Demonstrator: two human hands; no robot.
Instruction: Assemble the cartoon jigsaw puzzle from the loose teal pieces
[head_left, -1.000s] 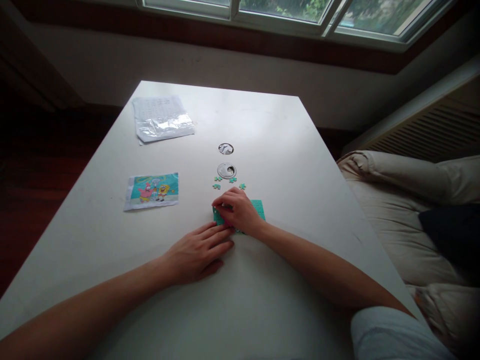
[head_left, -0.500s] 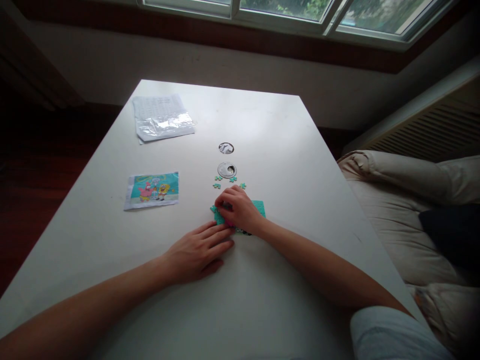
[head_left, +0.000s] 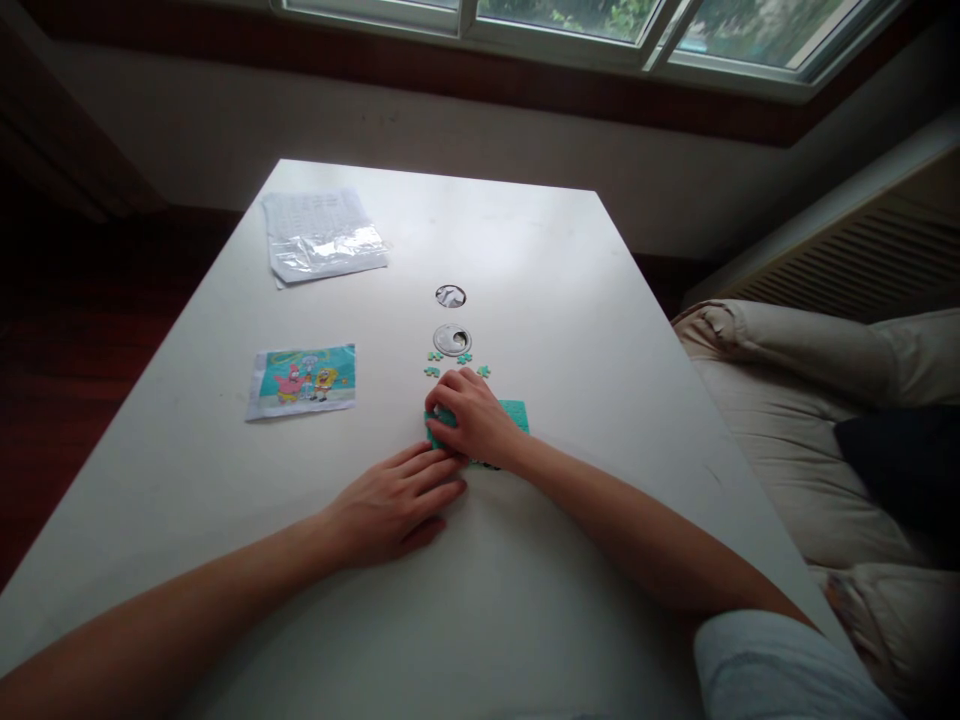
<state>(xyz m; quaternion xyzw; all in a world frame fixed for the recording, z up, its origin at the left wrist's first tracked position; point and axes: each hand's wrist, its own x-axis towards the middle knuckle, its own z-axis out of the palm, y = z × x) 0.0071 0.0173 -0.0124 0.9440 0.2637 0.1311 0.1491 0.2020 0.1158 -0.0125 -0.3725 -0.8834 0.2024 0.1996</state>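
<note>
Teal jigsaw block [head_left: 516, 412] sits mid-surface, mostly under the right hand [head_left: 469, 425]. Its fingers are curled down on the block's left edge, can't tell if they pinch a piece. Other side: left hand [head_left: 394, 505] flat, fingers out, holding nothing, tips touching the block's near edge. Looks well along: about four loose pieces [head_left: 465, 358] remain by the grommet cap [head_left: 452, 340] (rough count, they're small). Reference print [head_left: 302, 381] to the left, plastic bag [head_left: 322, 237] further back. White surface [head_left: 525, 250], window [head_left: 600, 20] behind, beige cushion [head_left: 825, 370] on the right.
</note>
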